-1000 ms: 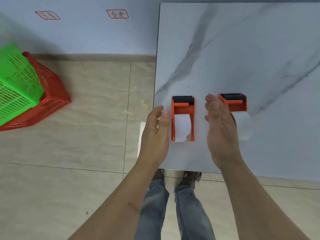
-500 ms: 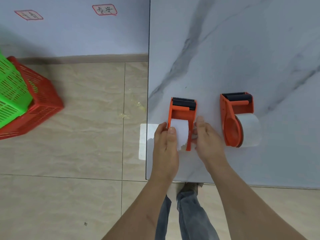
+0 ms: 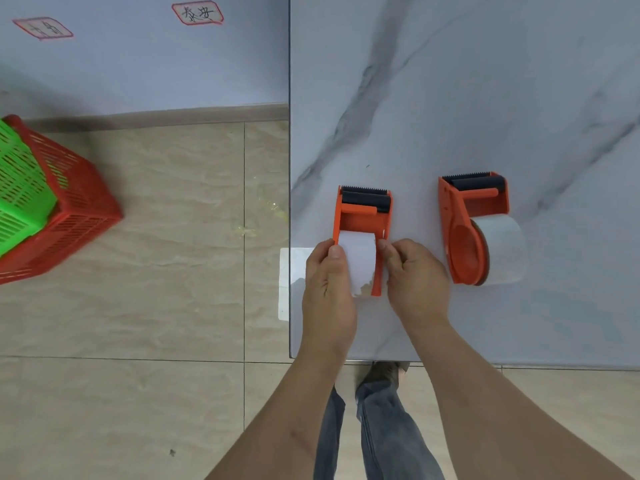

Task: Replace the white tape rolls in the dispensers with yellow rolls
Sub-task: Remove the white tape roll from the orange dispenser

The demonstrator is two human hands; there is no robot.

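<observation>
Two small paper labels (image 3: 197,12) with red edges stick on the blue wall (image 3: 138,64). Each has dark handwriting on it, but the marks are too blurry to read.

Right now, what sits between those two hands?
In the head view, the white tape roll in the left orange dispenser lies between the left hand and right hand.
</observation>
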